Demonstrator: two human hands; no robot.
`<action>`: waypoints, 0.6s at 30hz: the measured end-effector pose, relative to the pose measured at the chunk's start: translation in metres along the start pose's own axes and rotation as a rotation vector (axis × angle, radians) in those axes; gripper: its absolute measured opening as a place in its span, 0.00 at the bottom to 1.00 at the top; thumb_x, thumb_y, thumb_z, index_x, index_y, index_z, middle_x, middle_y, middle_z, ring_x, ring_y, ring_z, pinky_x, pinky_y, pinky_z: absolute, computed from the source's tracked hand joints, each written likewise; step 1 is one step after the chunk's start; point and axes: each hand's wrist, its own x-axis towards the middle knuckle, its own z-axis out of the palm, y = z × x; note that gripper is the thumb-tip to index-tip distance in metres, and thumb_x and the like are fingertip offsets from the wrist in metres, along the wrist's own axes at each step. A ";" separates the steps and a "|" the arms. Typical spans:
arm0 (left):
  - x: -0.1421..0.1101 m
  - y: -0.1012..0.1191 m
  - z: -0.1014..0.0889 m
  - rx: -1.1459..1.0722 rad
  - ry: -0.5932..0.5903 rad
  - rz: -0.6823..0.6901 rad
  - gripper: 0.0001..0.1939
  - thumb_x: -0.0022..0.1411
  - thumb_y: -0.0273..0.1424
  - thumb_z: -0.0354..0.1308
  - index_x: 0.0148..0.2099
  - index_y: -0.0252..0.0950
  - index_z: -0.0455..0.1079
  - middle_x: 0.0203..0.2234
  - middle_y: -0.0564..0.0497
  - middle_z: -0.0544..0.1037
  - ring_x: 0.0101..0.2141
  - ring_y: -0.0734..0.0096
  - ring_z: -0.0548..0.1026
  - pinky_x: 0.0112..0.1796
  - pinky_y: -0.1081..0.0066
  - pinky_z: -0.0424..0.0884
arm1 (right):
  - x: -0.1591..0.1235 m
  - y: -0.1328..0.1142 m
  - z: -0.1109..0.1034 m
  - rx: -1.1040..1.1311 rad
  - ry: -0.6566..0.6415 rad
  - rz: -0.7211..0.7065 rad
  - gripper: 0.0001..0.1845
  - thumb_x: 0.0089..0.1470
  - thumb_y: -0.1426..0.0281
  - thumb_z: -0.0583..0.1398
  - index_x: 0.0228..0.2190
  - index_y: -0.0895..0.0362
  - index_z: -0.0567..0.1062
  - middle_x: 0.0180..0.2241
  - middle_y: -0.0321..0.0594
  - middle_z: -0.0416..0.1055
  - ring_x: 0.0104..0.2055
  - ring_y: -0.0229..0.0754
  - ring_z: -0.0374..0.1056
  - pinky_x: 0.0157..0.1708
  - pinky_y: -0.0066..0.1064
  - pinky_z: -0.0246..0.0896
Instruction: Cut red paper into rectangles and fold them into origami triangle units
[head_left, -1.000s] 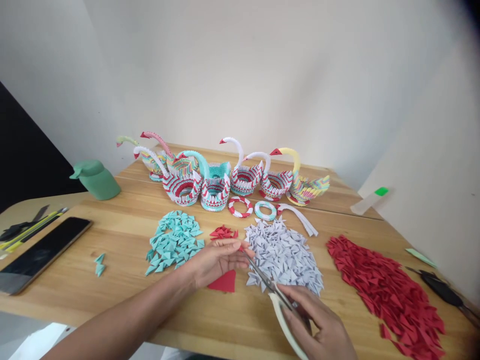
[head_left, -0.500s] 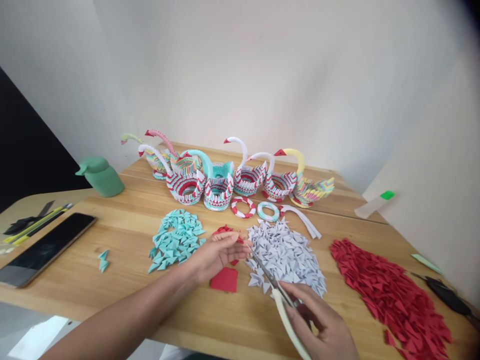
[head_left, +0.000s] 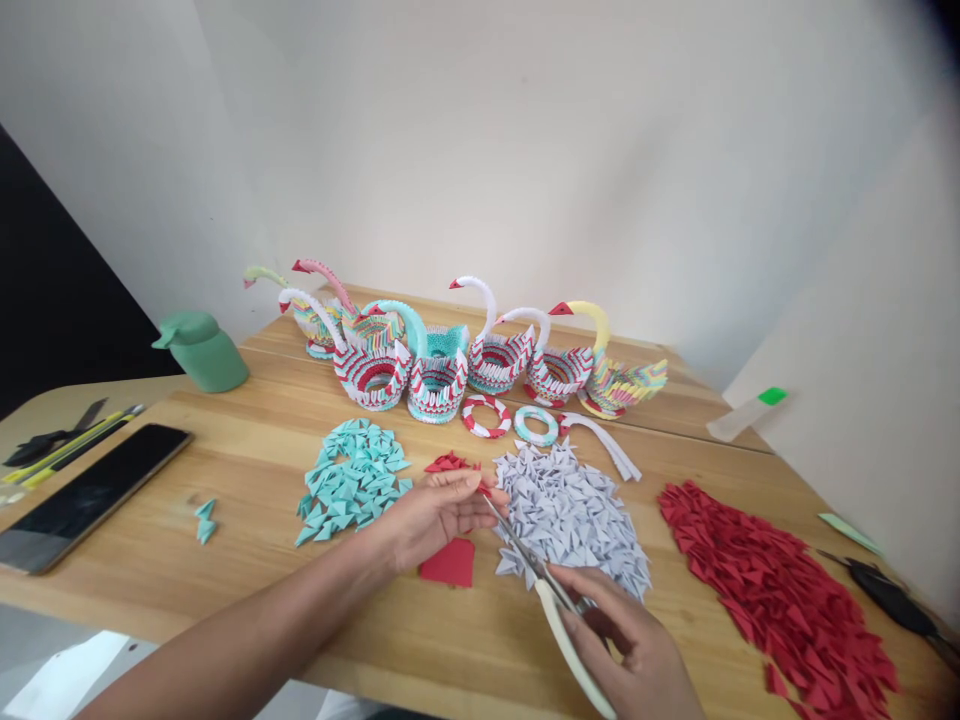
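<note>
My left hand [head_left: 442,512] pinches a small piece of red paper [head_left: 485,491] between thumb and fingers, above the middle of the table. In my right hand [head_left: 626,640] is a pair of scissors [head_left: 551,600] with pale cream handles, its blades pointing up and left. The blade tips come right to the red paper at my left fingertips; whether they are cutting into it I cannot tell. Below my left hand lies a flat red paper sheet [head_left: 448,564]. Just beyond the hand is a small heap of red pieces [head_left: 450,461].
Folded paper piles surround my hands: turquoise [head_left: 356,480] left, pale lilac [head_left: 577,515] ahead, red [head_left: 780,600] right. Several paper swans [head_left: 439,385] line the back, with two paper rings [head_left: 486,417] before them. A phone [head_left: 90,500] and green container [head_left: 202,350] stand left; a craft knife [head_left: 889,590] right.
Both hands stay close together. My right hand and the scissors have shifted slightly left, and my left hand has dropped a little with the red piece.
</note>
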 end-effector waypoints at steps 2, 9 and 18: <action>0.001 0.000 -0.001 0.024 -0.006 0.009 0.15 0.53 0.33 0.66 0.40 0.28 0.75 0.34 0.42 0.80 0.36 0.64 0.78 0.38 0.70 0.71 | -0.001 0.001 0.000 -0.026 -0.004 -0.014 0.13 0.54 0.64 0.58 0.39 0.53 0.79 0.37 0.43 0.78 0.32 0.41 0.75 0.28 0.23 0.71; 0.001 0.000 0.000 0.149 0.012 0.080 0.15 0.52 0.34 0.66 0.40 0.29 0.75 0.37 0.41 0.80 0.35 0.66 0.77 0.39 0.70 0.70 | -0.007 0.007 0.002 -0.244 0.083 -0.199 0.14 0.54 0.68 0.59 0.43 0.53 0.76 0.39 0.45 0.76 0.41 0.45 0.73 0.39 0.29 0.70; 0.001 0.001 0.000 0.173 -0.017 0.086 0.14 0.54 0.35 0.65 0.38 0.28 0.76 0.37 0.42 0.79 0.34 0.69 0.77 0.38 0.72 0.70 | -0.004 0.003 0.003 -0.217 0.067 -0.178 0.12 0.55 0.68 0.58 0.42 0.53 0.76 0.37 0.43 0.76 0.38 0.43 0.74 0.34 0.25 0.71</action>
